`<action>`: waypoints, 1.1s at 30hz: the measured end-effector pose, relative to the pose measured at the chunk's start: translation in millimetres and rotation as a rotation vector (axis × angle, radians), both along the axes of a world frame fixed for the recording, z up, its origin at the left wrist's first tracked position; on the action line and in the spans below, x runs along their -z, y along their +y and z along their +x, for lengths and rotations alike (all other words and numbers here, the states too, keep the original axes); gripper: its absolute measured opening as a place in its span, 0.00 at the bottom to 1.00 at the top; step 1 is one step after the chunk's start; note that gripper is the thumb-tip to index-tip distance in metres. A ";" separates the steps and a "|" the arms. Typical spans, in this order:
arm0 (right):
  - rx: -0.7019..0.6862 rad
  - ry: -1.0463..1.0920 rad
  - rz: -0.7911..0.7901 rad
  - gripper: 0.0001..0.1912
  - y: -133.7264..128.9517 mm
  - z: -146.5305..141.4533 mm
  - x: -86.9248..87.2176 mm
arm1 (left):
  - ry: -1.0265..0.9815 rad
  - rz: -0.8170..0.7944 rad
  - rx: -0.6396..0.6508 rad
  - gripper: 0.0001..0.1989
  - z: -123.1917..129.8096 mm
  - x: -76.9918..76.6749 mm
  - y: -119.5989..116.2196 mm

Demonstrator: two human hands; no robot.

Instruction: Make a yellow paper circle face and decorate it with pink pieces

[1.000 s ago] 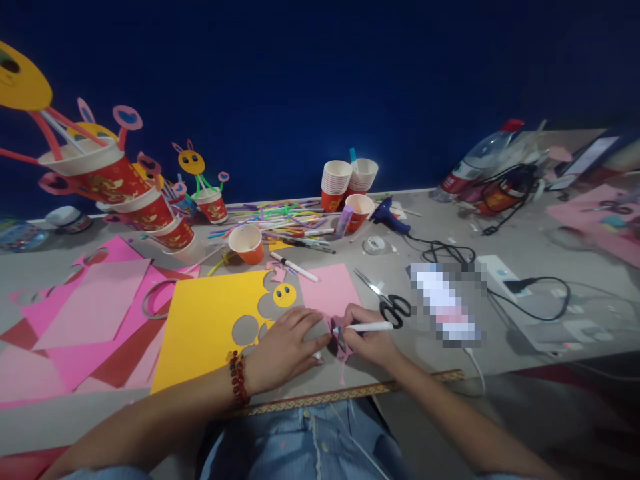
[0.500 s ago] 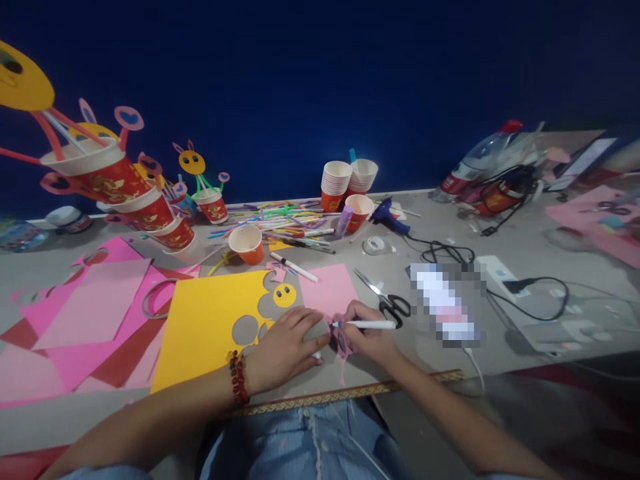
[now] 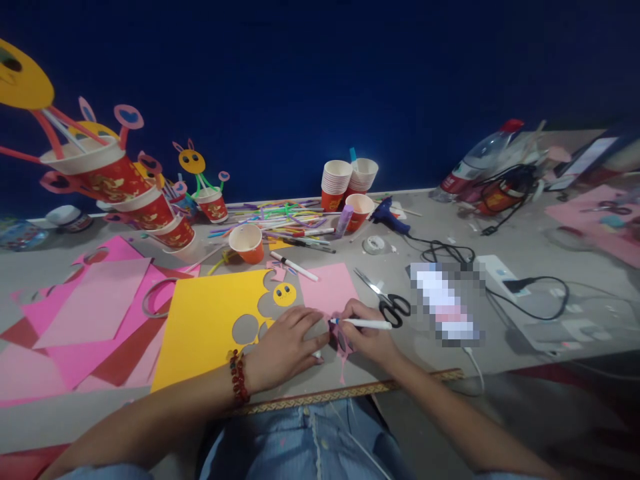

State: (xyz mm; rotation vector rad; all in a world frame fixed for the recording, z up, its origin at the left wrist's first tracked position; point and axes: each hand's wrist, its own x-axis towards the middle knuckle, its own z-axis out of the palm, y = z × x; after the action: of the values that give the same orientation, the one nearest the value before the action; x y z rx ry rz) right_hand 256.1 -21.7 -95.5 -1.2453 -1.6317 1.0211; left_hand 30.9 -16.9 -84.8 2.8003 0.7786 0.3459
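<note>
My right hand (image 3: 367,332) is closed around a white marker (image 3: 367,324). Its blue tip meets a pink paper piece at the front of the table, and a cut-out pink scrap (image 3: 343,353) lies under the fingers. Flat beside it, fingers stretched toward the tip, rests my left hand (image 3: 287,347); a small white end shows by its thumb, its kind unclear. Under the left wrist is a yellow sheet (image 3: 200,320) with round holes. A yellow smiley disc (image 3: 285,294) lies just beyond that hand, next to a pink sheet (image 3: 327,290).
Scissors (image 3: 387,300) and a phone (image 3: 445,303) lie to the right. Behind are a capped marker (image 3: 295,266), an orange-red cup (image 3: 247,245), many pipe cleaners (image 3: 280,217) and a blue glue gun (image 3: 390,217). Stacked red cups (image 3: 115,177) lean at left, above pink sheets (image 3: 95,300).
The marker in my right hand has shifted slightly left, with its tip still at the pink paper. My left hand stays in place.
</note>
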 end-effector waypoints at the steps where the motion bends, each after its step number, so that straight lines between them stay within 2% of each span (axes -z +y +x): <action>1: -0.001 -0.008 0.006 0.05 0.0 0.0 0.2 | -0.001 0.002 -0.001 0.19 0.0 0.3 -0.1; 33: -0.036 -0.053 0.048 0.07 -0.1 1.5 -2.3 | 0.003 0.006 0.000 0.20 -0.3 -1.2 -0.3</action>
State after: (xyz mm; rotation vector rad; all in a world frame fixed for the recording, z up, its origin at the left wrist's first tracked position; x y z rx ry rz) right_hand 257.6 -21.9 -93.2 -1.2250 -1.7149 0.9728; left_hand 30.6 -17.1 -83.6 2.8065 0.7795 0.3452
